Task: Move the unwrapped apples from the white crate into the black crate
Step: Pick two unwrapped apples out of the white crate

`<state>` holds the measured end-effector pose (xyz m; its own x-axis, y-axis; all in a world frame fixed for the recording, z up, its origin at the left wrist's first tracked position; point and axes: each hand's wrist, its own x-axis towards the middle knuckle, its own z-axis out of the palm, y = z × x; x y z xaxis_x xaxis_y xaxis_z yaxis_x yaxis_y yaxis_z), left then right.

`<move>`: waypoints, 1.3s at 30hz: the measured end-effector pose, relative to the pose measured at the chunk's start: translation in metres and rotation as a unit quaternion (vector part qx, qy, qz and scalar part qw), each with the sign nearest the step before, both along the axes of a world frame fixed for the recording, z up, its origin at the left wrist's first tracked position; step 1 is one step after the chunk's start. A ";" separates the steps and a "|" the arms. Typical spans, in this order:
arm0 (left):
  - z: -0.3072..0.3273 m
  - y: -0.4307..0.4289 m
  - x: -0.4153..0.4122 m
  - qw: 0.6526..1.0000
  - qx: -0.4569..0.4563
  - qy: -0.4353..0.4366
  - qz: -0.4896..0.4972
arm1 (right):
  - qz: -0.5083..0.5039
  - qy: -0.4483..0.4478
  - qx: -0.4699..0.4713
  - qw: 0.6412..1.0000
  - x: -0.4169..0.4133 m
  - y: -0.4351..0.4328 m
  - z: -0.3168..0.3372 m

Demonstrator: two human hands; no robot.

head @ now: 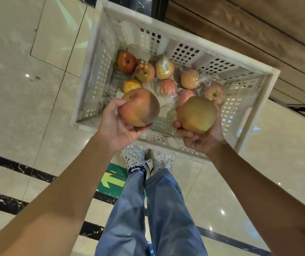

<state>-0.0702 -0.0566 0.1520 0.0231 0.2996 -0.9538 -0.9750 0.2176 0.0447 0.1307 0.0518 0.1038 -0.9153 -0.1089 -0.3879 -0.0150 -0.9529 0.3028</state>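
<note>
The white crate (175,36) stands on the floor in front of my feet. My left hand (116,126) holds a red-pink unwrapped apple (138,107) above the crate's near left part. Cupped in my right hand (201,139) is a yellow-green unwrapped apple (196,114), over the near right part. Inside lie three bare apples at the left: a dark red one (127,62), a pink-green one (145,72) and a yellow-orange one (132,85). Several apples in clear wrap (164,69) lie at the middle and right. The black crate is not in view.
Glossy pale floor tiles (18,89) spread left and below, crossed by black stripes (27,170). A green arrow sticker (113,179) lies by my white shoes (148,161). A dark wooden wall (259,34) runs behind the crate at the upper right.
</note>
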 end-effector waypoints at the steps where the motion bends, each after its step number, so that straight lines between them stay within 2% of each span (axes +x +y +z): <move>1: 0.000 0.001 0.000 1.000 0.010 0.003 -0.007 | 0.001 -0.029 0.010 1.000 0.000 0.002 0.001; 6: 0.006 0.012 0.002 1.000 0.016 -0.016 0.001 | -0.022 -0.222 0.030 0.974 -0.005 0.009 0.011; 8: 0.009 0.014 0.005 0.999 0.025 -0.025 0.026 | -0.041 -0.264 0.028 0.963 -0.006 0.012 0.013; 11: 0.007 0.014 0.006 0.994 0.074 0.062 -0.054 | -0.055 -0.275 0.033 0.959 -0.005 0.014 0.015; 16: 0.011 0.020 0.004 0.950 0.129 0.210 -0.190 | -0.056 -0.274 0.029 0.960 -0.005 0.015 0.017; 19: 0.011 0.020 0.004 0.934 0.117 0.246 -0.230 | -0.050 -0.280 0.033 0.958 -0.007 0.014 0.017; 23: 0.013 0.021 0.007 0.919 0.092 0.303 -0.234 | -0.044 -0.285 0.029 0.957 -0.011 0.011 0.018; 25: 0.016 0.022 0.009 0.878 0.070 0.392 -0.264 | -0.040 -0.292 0.031 0.955 -0.013 0.010 0.017; 29: 0.021 0.014 0.013 0.714 0.030 0.590 -0.375 | -0.036 -0.311 0.031 0.949 -0.015 0.007 0.018; 30: 0.022 0.011 0.014 0.689 0.024 0.615 -0.384 | -0.036 -0.314 0.030 0.948 -0.015 0.007 0.018; 32: 0.022 0.006 0.015 0.664 0.022 0.643 -0.382 | -0.035 -0.319 0.029 0.947 -0.015 0.006 0.019; 33: 0.022 0.004 0.014 0.667 0.027 0.643 -0.375 | -0.033 -0.320 0.030 0.946 -0.015 0.005 0.019; 34: 0.022 0.003 0.013 0.686 0.038 0.629 -0.365 | -0.030 -0.320 0.032 0.946 -0.015 0.004 0.019; 35: 0.021 0.002 0.011 0.720 0.049 0.601 -0.343 | -0.028 -0.320 0.034 0.946 -0.015 0.004 0.019; 37: 0.019 0.002 0.010 0.817 0.048 0.506 -0.272 | -0.026 -0.320 0.038 0.946 -0.014 0.002 0.019; 39: 0.020 0.001 0.009 0.911 0.047 0.372 -0.174 | -0.026 -0.319 0.040 0.947 -0.013 0.000 0.019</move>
<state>-0.0610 -0.0558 0.1715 -0.5094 0.4778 -0.7157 -0.5405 0.4695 0.6982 0.1175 0.0514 0.1228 -0.4955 -0.0164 -0.8685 -0.2178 -0.9655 0.1425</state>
